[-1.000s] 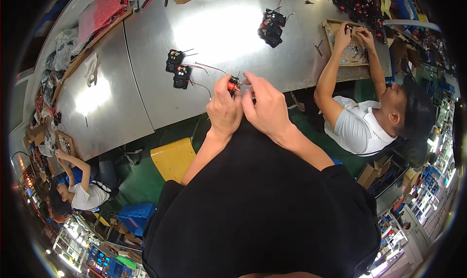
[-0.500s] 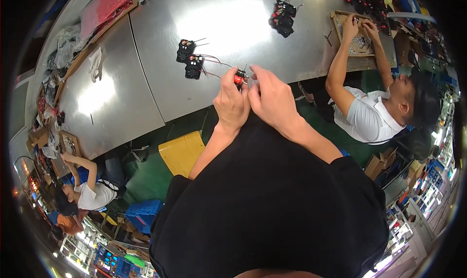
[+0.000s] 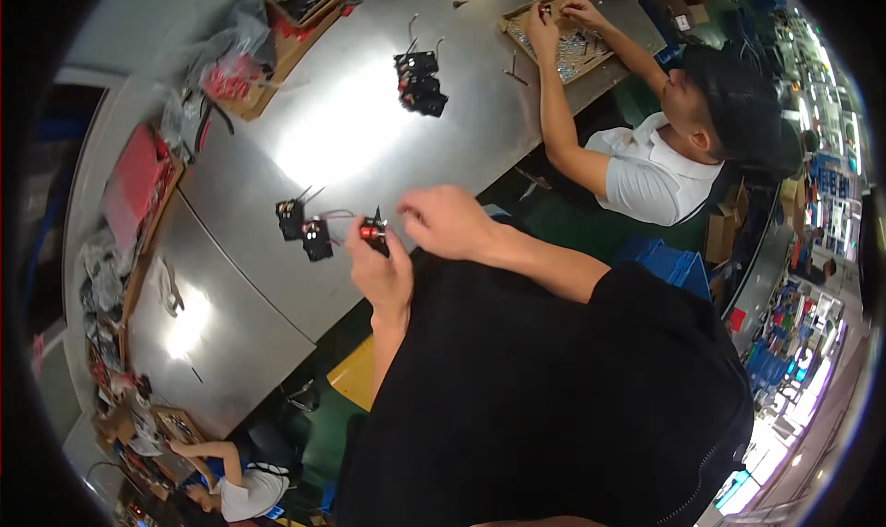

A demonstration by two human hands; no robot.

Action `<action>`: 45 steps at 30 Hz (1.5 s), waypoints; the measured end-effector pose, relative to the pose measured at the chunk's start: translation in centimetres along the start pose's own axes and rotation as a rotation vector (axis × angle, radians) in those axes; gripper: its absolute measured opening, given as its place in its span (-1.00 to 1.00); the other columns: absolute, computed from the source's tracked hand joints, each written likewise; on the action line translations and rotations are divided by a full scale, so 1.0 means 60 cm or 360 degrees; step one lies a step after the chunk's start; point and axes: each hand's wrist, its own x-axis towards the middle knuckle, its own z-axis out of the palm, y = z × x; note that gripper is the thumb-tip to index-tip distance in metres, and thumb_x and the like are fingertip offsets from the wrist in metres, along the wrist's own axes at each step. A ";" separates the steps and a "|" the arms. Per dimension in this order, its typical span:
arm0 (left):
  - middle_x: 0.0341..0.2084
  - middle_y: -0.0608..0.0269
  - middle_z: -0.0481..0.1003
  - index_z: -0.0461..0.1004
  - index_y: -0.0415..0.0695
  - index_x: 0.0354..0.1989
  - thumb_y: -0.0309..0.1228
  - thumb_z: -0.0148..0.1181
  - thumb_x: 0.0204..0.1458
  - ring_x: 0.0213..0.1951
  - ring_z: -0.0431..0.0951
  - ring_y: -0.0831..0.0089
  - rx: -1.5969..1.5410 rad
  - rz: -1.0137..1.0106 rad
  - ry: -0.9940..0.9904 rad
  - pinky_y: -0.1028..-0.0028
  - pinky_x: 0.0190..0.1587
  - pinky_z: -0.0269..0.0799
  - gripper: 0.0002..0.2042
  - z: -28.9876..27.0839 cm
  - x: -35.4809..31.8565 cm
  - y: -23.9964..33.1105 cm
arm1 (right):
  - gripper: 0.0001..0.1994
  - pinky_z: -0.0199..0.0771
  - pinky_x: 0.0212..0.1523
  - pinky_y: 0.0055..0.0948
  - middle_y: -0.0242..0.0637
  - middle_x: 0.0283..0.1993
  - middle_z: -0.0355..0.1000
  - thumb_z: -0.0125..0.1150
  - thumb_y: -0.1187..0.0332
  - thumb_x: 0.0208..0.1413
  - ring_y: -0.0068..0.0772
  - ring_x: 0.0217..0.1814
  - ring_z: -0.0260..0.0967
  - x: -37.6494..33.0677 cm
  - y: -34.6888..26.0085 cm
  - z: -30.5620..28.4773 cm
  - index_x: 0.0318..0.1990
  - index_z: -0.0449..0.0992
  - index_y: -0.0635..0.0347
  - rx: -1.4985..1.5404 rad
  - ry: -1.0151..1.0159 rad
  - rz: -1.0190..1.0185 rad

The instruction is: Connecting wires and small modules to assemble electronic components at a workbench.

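Between the thumb and fingers of my left hand (image 3: 382, 273) is a small red and black part (image 3: 373, 233), with a dark pointed piece sticking up from it. Thin wires run from it toward two black box-shaped modules (image 3: 317, 239) lying side by side on the metal table, just left of the hand. My right hand (image 3: 454, 224) hovers close by on the right, apart from the part. Its fingers are curled in and slightly blurred; whatever they hold, if anything, does not show.
A second group of black modules (image 3: 421, 86) lies farther back on the table (image 3: 249, 352). At the right, a co-worker (image 3: 637, 172) handles small pieces over a shallow tray (image 3: 591, 65). Red-handled pliers (image 3: 205, 130) rest near the left edge. Another person (image 3: 249, 490) sits at lower left.
The whole view has swung round, so the table appears turned. My right hand has drawn away from the red and black part, which my left hand still holds.
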 end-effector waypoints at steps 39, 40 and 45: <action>-0.37 0.24 0.34 0.30 -0.25 -0.03 -0.42 0.12 0.18 -0.39 0.44 0.53 -0.0739 -0.1428 -0.0917 0.37 -0.29 0.62 -0.74 0.244 0.220 0.098 | -0.79 0.52 -0.16 -0.15 -0.06 -0.39 0.56 0.17 0.26 -0.02 -0.02 -0.29 0.54 0.137 0.752 -0.363 -0.36 0.62 0.19 -0.0663 0.1278 0.1429; -0.38 0.22 0.38 0.30 -0.25 -0.03 -0.40 0.12 0.19 -0.39 0.47 0.51 -0.0739 -0.1397 -0.0911 0.37 -0.30 0.61 -0.74 0.245 0.219 0.093 | -0.79 0.52 -0.16 -0.16 -0.06 -0.39 0.56 0.18 0.26 -0.02 -0.02 -0.29 0.55 0.139 0.751 -0.362 -0.36 0.62 0.19 -0.0626 0.1326 0.1406; -0.36 0.14 0.45 0.29 -0.22 -0.01 -0.29 0.13 0.18 -0.39 0.53 0.42 -0.0805 -0.1511 -0.0936 0.39 -0.33 0.59 -0.68 0.257 0.224 0.092 | -0.79 0.52 -0.16 -0.18 -0.08 -0.41 0.56 0.21 0.25 -0.04 -0.05 -0.29 0.55 0.164 0.761 -0.364 -0.36 0.62 0.19 -0.0428 0.1593 0.1263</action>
